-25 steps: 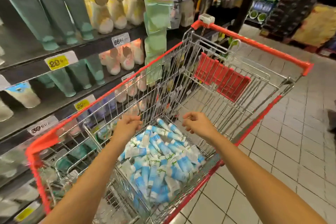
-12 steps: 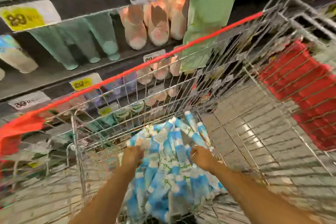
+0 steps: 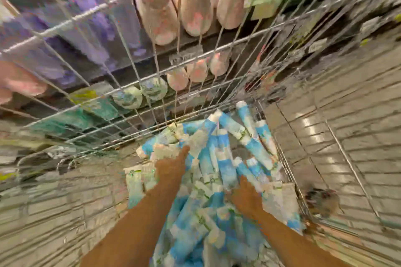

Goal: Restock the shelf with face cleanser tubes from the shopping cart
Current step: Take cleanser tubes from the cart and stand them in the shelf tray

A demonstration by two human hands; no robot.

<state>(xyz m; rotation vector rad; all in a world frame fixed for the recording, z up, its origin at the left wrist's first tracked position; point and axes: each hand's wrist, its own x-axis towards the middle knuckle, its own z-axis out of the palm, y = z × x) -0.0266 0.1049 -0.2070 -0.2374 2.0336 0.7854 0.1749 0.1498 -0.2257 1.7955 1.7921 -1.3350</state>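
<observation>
Though blurred, left hand (image 3: 171,169) and right hand (image 3: 246,196) atop cleanser tubes (image 3: 223,165), grip indiscernible.

The tubes (image 3: 219,158) lie heaped on the bottom of the shopping cart (image 3: 71,20), against its wire wall on the shelf side. The left hand (image 3: 171,169) is on the left part of the heap. The right hand (image 3: 247,196) is on the heap further right and nearer the person. The shelf (image 3: 195,46) stands behind the wire wall, with products in rows on several levels. The floor (image 3: 347,147) lies to the right of the cart.
</observation>
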